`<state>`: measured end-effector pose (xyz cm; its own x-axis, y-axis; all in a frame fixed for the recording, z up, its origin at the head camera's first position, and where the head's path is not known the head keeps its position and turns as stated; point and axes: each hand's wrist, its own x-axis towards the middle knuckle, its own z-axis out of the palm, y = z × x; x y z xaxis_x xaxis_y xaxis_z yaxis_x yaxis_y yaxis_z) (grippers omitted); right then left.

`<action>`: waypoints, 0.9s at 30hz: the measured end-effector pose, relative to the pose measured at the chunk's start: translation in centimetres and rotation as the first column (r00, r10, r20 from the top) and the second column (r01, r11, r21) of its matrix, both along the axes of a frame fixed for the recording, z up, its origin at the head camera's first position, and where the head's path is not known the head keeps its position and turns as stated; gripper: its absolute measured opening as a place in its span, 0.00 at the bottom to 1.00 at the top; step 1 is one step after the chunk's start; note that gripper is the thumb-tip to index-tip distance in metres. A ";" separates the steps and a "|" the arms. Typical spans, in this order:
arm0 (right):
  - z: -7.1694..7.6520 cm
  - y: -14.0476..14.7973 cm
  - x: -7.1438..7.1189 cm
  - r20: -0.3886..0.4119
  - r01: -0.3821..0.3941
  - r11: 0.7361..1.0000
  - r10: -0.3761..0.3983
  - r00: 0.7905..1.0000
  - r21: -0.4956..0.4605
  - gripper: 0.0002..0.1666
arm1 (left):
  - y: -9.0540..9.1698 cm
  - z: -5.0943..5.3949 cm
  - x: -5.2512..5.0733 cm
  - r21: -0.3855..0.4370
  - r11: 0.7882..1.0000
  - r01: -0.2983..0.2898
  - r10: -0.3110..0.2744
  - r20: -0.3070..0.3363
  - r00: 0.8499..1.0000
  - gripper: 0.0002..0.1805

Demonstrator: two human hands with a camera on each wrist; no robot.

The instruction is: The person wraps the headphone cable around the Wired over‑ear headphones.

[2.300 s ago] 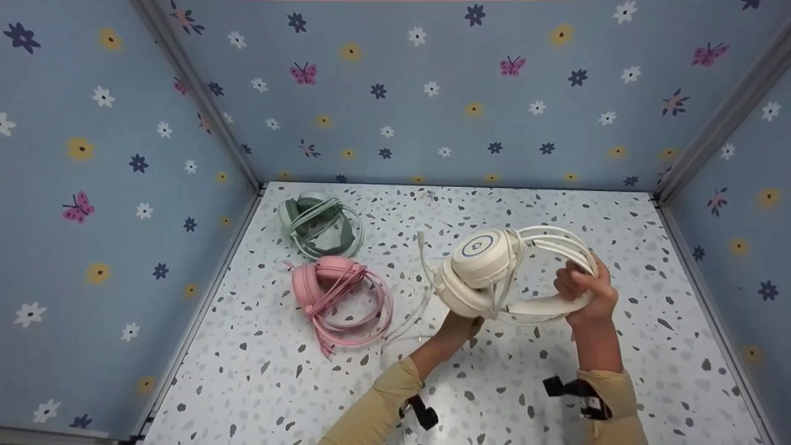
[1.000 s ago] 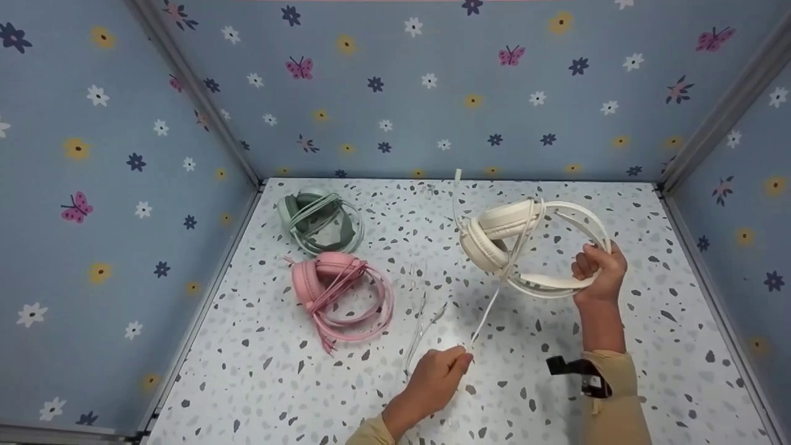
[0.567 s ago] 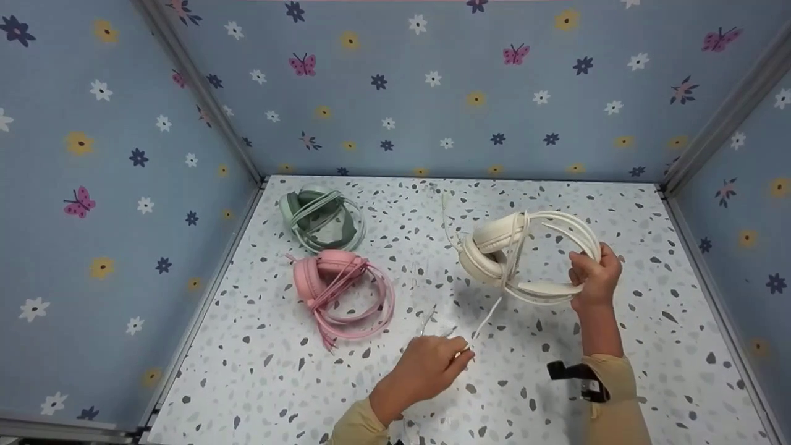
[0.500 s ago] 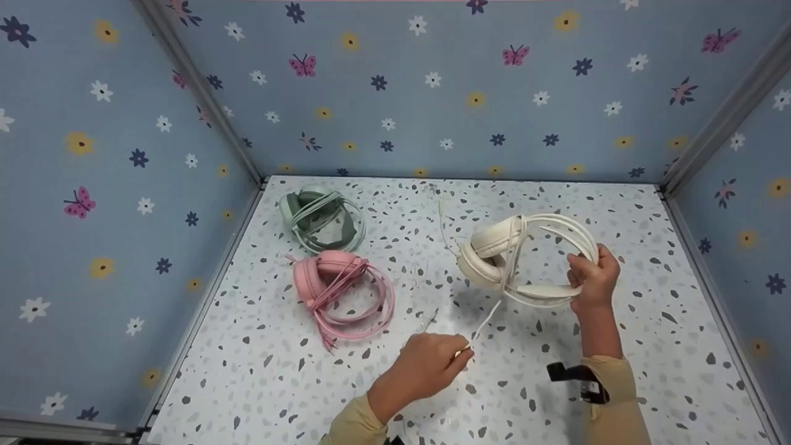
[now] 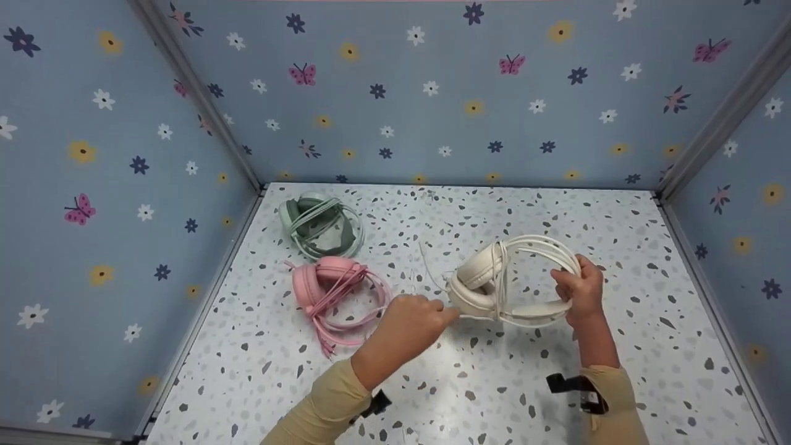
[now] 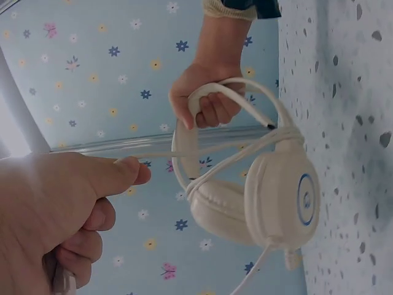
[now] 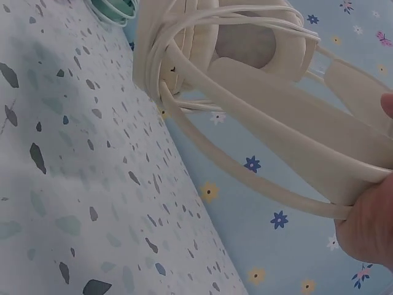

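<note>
My right hand (image 5: 584,290) grips the headband of a white over-ear headset (image 5: 479,269), which is held up off the speckled table. Its ear cups point left, and cable is wound around them and the band. A thin mic stalk or cord sticks out at the far left of the cups. With thumb and forefinger my left hand (image 5: 405,330) pinches the white headphone cable (image 6: 159,154), which runs taut to the wound part. The other left fingers curl over a small pale piece (image 6: 63,279), perhaps the cable's end; most of it is hidden.
Pink headphones (image 5: 307,285) with bundled cable lie on the table (image 5: 247,383) at the left, partly behind my left hand. Green headphones (image 5: 288,216) with bundled cable lie farther back. Flower-patterned panels (image 5: 395,111) enclose the back and both sides.
My left hand has come up and left from the table's front, drawing the cable taut beside the ear cups. The white headset has shifted slightly left and nearer, still in my right hand.
</note>
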<state>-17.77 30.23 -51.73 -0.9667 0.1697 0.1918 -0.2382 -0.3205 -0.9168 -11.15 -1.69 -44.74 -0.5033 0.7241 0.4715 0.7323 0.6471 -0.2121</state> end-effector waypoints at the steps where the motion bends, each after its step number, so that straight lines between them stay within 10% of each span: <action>1: 0.0 -0.1 0.1 0.005 -0.006 1.000 0.006 1.000 0.005 0.13 | -0.2 0.5 -0.3 -0.006 1.000 -0.008 0.008 -0.029 1.000 0.05; 10: 0.3 -1.5 0.7 0.070 -0.073 0.992 0.066 0.995 0.106 0.08 | -0.8 5.0 -2.8 -0.091 0.992 0.083 -0.096 -0.155 0.983 0.12; 17: 0.5 -2.5 1.8 0.042 -0.226 0.962 0.223 0.974 0.154 0.08 | -1.1 7.5 -5.4 -0.049 0.972 0.231 -0.228 0.070 0.971 0.10; 27: 1.0 -2.9 2.2 -0.191 -0.555 0.828 0.560 0.806 0.085 0.11 | -2.5 8.6 -9.0 -0.026 0.969 0.245 -0.235 0.200 0.951 0.19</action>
